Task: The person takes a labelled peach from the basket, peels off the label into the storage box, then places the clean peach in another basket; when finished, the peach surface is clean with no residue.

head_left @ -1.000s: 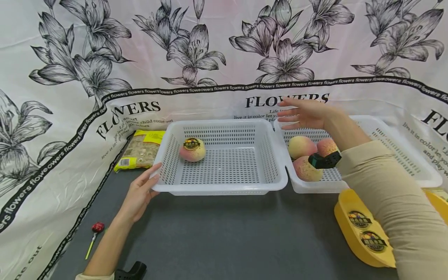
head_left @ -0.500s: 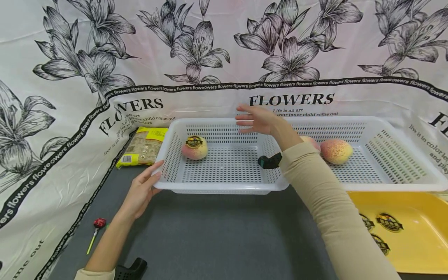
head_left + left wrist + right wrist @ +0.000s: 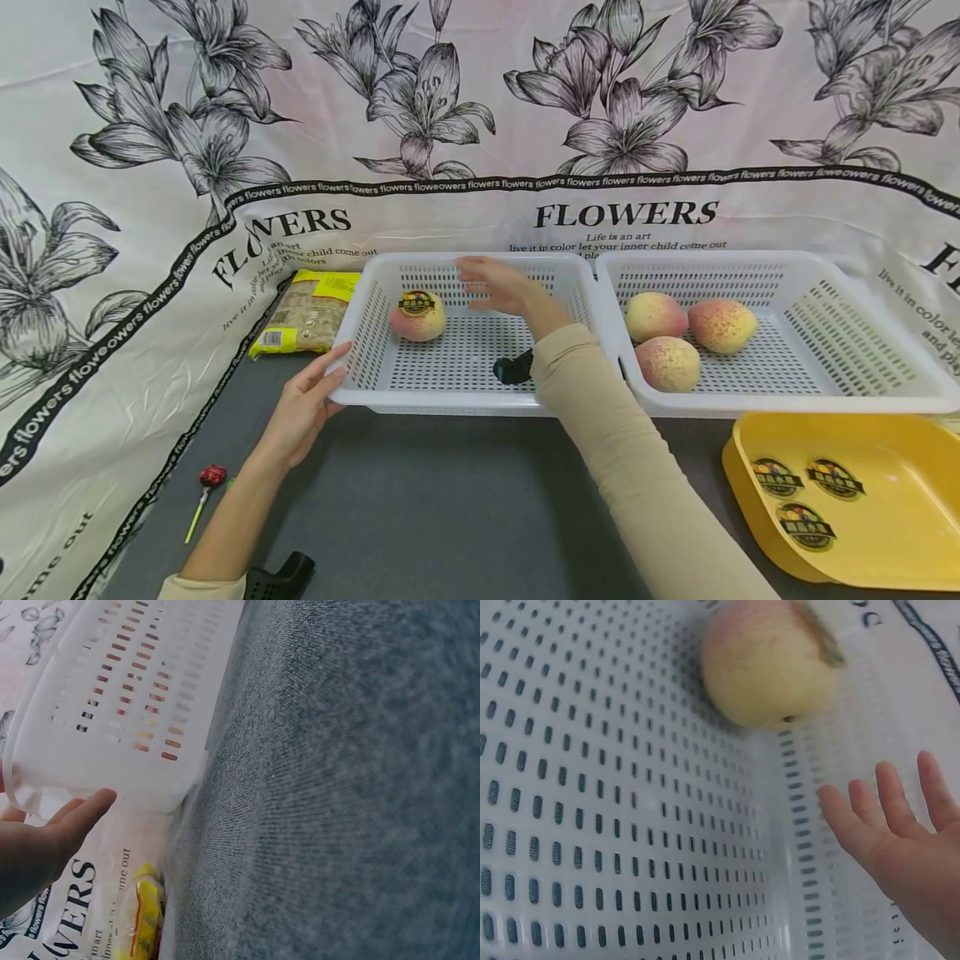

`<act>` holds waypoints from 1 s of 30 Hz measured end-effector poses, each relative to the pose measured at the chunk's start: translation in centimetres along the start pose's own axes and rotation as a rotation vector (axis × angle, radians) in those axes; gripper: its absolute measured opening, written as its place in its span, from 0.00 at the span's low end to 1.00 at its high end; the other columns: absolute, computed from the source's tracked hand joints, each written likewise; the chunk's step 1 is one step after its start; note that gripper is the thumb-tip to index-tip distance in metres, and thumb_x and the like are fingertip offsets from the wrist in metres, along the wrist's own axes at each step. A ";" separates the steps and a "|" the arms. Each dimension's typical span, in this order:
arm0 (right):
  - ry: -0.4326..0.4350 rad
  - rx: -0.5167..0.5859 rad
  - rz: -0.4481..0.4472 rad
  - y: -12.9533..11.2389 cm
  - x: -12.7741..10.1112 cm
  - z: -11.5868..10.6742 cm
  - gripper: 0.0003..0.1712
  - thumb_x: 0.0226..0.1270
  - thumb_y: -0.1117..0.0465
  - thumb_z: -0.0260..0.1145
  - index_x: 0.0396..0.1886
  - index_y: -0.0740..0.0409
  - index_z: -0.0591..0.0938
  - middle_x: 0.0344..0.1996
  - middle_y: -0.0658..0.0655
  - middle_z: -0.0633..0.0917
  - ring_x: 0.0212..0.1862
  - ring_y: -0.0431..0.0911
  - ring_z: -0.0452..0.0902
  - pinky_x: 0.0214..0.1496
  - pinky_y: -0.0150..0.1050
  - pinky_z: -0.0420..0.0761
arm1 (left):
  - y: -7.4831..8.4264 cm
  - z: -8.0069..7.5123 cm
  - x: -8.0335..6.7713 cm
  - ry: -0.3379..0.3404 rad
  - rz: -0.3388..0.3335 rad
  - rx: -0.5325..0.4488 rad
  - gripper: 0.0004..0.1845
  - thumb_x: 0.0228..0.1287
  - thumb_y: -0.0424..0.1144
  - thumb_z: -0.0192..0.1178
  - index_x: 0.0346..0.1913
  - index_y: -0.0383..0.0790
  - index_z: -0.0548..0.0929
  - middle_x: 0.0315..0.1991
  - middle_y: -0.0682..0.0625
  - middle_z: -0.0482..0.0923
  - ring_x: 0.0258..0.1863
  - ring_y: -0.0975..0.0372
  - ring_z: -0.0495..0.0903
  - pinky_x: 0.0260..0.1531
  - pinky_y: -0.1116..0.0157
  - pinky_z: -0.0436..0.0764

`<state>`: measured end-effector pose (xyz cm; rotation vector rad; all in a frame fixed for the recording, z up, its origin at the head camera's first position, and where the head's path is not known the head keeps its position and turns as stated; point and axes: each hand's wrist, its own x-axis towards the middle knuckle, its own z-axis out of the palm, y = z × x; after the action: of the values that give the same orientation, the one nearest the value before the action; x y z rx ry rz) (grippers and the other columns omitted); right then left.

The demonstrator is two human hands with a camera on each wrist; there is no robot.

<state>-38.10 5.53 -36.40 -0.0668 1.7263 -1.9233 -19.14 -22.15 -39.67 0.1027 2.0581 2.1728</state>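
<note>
In the head view a peach point(image 3: 417, 316) with a black-and-gold label sits at the left inside the left white plastic basket point(image 3: 480, 406). My left hand point(image 3: 303, 408) holds that basket's front left corner, thumb along the outer wall in the left wrist view. Over the basket's middle, my right hand point(image 3: 506, 287) reaches leftward with fingers spread and nothing in them. The right wrist view has the peach point(image 3: 769, 664) apart from the fingertips, its label seen edge-on. The right basket point(image 3: 810, 404) holds three unlabelled peaches, among them a front one point(image 3: 667, 364).
A yellow tray point(image 3: 922, 567) with three round-topped black labels point(image 3: 805, 526) lies front right. A yellow-topped packet point(image 3: 307, 312) leans by the left basket. A red lollipop point(image 3: 212, 477) lies on the grey table point(image 3: 450, 500) at left. Flower-printed cloth point(image 3: 487, 100) hangs behind.
My right hand has moved left from above the right basket to over the left basket, uncovering the peaches and the yellow tray. My left hand stays at the basket corner.
</note>
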 end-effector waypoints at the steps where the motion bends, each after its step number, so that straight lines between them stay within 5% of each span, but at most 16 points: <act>1: -0.007 -0.032 0.005 0.2 0.2 0.3 0.34 0.72 0.54 0.59 0.73 0.53 0.59 0.69 0.59 0.61 0.69 0.55 0.54 0.65 0.54 0.61 | 0.0 0.0 0.0 0.001 -0.001 -0.001 0.29 0.75 0.41 0.47 0.74 0.38 0.55 0.72 0.41 0.51 0.63 0.50 0.61 0.45 0.68 0.76; 11: -0.149 -0.365 0.055 0.7 0.7 3.6 0.42 0.61 0.65 0.69 0.72 0.46 0.62 0.73 0.56 0.54 0.70 0.55 0.53 0.60 0.57 0.67 | -0.3 -0.1 0.1 -0.003 0.016 -0.012 0.29 0.76 0.40 0.47 0.73 0.36 0.55 0.72 0.40 0.51 0.63 0.51 0.62 0.46 0.68 0.76; 22: -0.062 -0.666 0.036 1.2 1.5 5.7 0.45 0.54 0.66 0.74 0.70 0.44 0.65 0.69 0.58 0.60 0.62 0.53 0.65 0.50 0.49 0.77 | -0.3 -0.1 0.1 -0.011 0.036 -0.031 0.28 0.76 0.39 0.47 0.73 0.36 0.55 0.72 0.41 0.51 0.65 0.49 0.59 0.46 0.68 0.76; 30: -0.021 -0.752 0.033 1.4 1.5 6.1 0.47 0.54 0.68 0.74 0.71 0.43 0.63 0.66 0.58 0.65 0.60 0.53 0.66 0.47 0.47 0.78 | -0.2 0.0 0.1 -0.005 0.021 -0.032 0.28 0.76 0.38 0.47 0.73 0.36 0.56 0.72 0.41 0.51 0.65 0.49 0.59 0.46 0.68 0.76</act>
<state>-36.51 -0.72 -37.13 -0.3266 2.3172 -1.1483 -19.25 -22.09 -39.84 0.1265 2.0279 2.2147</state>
